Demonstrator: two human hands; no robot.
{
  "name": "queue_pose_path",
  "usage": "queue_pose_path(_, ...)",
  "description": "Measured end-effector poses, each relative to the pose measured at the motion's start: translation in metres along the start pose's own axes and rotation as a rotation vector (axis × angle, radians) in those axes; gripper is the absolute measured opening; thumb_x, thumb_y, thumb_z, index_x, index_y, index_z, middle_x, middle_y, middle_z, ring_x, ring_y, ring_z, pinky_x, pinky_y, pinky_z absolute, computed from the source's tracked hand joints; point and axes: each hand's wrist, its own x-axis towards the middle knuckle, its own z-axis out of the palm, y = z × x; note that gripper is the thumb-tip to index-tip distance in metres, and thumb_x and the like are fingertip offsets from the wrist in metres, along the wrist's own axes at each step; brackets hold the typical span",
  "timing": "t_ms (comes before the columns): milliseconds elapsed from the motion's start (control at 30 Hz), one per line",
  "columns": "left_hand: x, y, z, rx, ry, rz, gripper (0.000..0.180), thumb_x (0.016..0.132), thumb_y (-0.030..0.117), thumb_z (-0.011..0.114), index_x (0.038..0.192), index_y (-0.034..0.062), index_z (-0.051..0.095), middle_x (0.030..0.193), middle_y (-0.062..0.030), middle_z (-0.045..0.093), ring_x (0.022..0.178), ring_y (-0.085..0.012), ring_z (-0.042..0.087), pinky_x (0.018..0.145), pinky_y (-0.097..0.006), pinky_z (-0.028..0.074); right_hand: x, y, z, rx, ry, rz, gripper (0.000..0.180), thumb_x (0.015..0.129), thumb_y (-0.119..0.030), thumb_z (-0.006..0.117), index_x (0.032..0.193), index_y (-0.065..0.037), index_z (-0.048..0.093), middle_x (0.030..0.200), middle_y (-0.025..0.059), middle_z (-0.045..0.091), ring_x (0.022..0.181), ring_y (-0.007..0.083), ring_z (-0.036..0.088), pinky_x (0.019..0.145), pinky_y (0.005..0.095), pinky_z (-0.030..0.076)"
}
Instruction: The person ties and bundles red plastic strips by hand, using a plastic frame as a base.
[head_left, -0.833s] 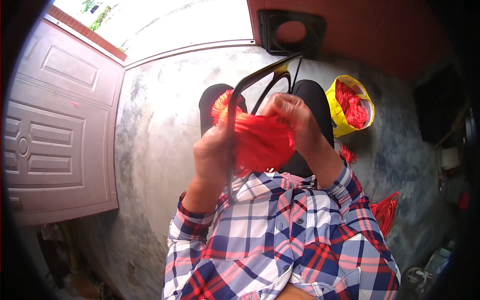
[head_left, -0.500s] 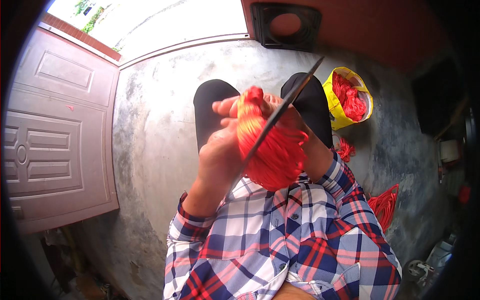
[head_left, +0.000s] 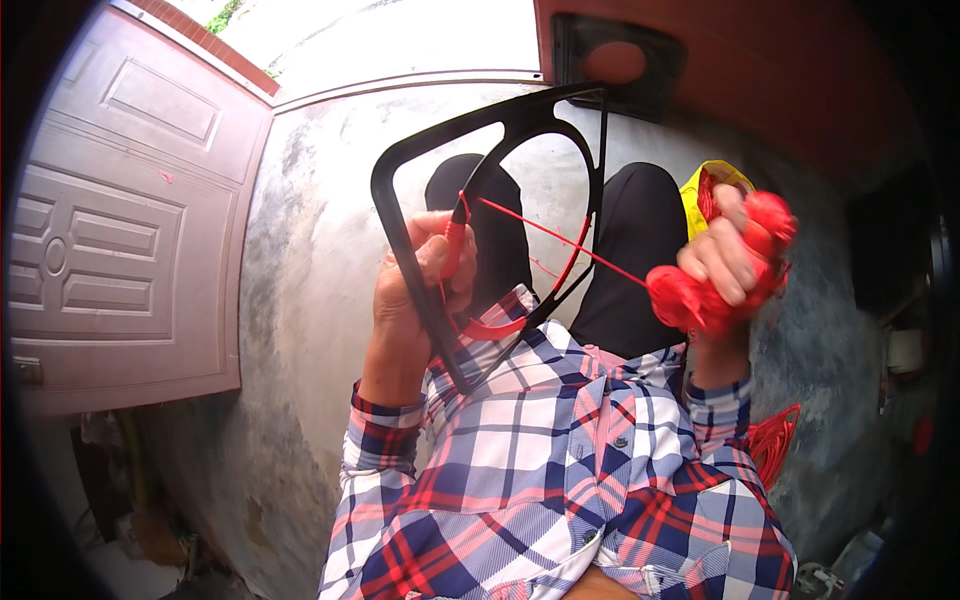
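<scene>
One yellow bag (head_left: 700,195) of red cord (head_left: 712,190), partly hidden

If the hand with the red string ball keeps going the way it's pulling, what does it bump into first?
The right hand pulls the red cord bundle up and rightward, away from the black frame. Probably the yellow container just behind it comes first, though depth is unclear.

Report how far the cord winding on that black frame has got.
Done: a few red turns sit low on the frame. In hand: left hand grips the frame, right hand pulls the cord taut from its bundle. Left: most of the frame is bare.
</scene>
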Motion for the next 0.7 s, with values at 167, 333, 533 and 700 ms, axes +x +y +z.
queue_pose_path(167,0.007,0.007,-0.004,0.077,-0.169,0.018,0.044,0.092,0.016,0.061,0.131,0.0096,0.043,0.087,-0.0129,0.057,0.051,-0.0101,0.049,0.037,-0.019,0.037,-0.015,-0.003,0.02,-0.14,0.029,0.008,0.046,0.1,-0.053,0.036,0.106,-0.007,0.038,0.068,0.0106,0.06,0.059,0.0243,0.063,0.081,0.0446,0.048)
queue_pose_path(333,0.007,0.008,-0.017,0.059,-0.138,0.028,0.036,0.093,0.017,0.06,0.127,0.0127,0.046,0.086,-0.0128,0.056,0.053,-0.0106,0.052,0.038,-0.02,0.039,-0.039,0.005,0.006,-0.065,0.49,-0.046,0.048,0.1,-0.052,0.036,0.104,-0.006,0.044,0.062,0.0062,0.051,0.05,0.0183,0.053,0.071,0.0385,0.048)
queue_pose_path(533,0.004,0.006,-0.012,0.123,-0.112,0.069,0.033,0.093,0.017,0.061,0.123,0.0078,0.048,0.088,-0.0129,0.058,0.059,-0.0122,0.056,0.042,-0.022,0.044,-0.053,-0.002,-0.054,0.092,0.641,-0.084,0.048,0.101,-0.049,0.038,0.099,-0.003,0.054,0.072,0.0077,0.058,0.06,0.0215,0.057,0.069,0.0387,0.05)
queue_pose_path(700,0.002,0.006,0.003,0.256,-0.01,0.063,0.035,0.095,0.026,0.059,0.114,-0.0032,0.056,0.09,-0.0135,0.061,0.061,-0.0133,0.057,0.044,-0.022,0.045,-0.013,0.029,-0.021,-0.289,0.744,-0.005,0.047,0.084,-0.007,0.055,0.129,0.0,0.048,0.124,0.0188,0.058,0.118,0.0311,0.055,0.107,0.0468,0.039)
